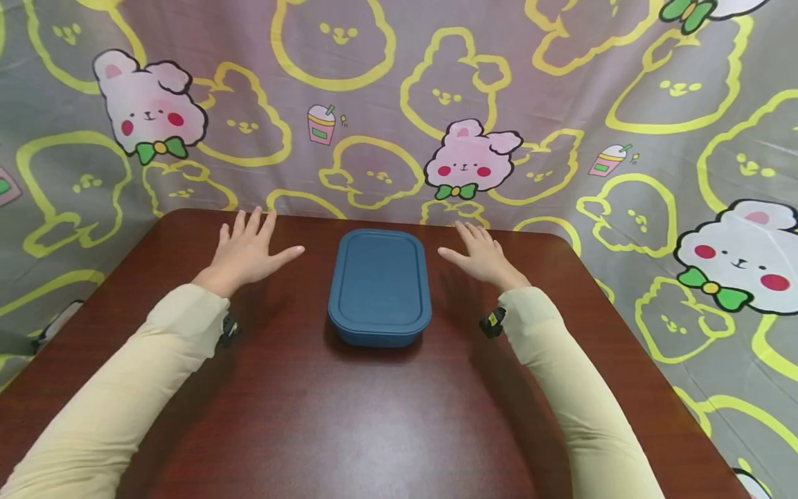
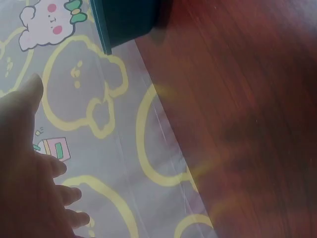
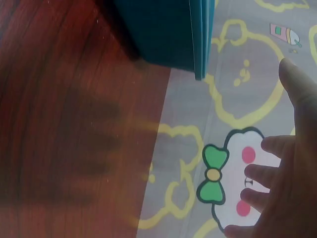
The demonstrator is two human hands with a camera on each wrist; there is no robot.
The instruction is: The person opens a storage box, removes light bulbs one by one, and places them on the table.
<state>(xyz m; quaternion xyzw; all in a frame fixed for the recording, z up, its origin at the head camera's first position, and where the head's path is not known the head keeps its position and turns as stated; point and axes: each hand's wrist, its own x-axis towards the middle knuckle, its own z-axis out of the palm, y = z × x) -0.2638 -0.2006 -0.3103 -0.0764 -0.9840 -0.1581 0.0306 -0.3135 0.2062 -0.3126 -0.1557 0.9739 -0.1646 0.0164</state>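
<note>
A blue rectangular lidded box [image 1: 380, 281], like a food container, sits on the brown table with its lid on. To its left my left hand [image 1: 244, 251] is held over the table, fingers spread, thumb pointing toward the box. On the other side my right hand [image 1: 483, 258] mirrors it, somewhat closer to the box, fingers extended. Neither hand touches the box, and both hold nothing. In the left wrist view the box [image 2: 126, 22] shows its side at the top, apart from the left hand [image 2: 34, 173]. The right wrist view has the box [image 3: 163, 32] above and left of the right hand [image 3: 282, 183].
The glossy brown table [image 1: 374, 416] has its far edge just behind the box. A grey curtain [image 1: 374, 62] with yellow outlines and cartoon bears hangs behind and along the sides. A small black device [image 1: 492, 322] is worn at the right wrist, another [image 1: 229, 329] at the left.
</note>
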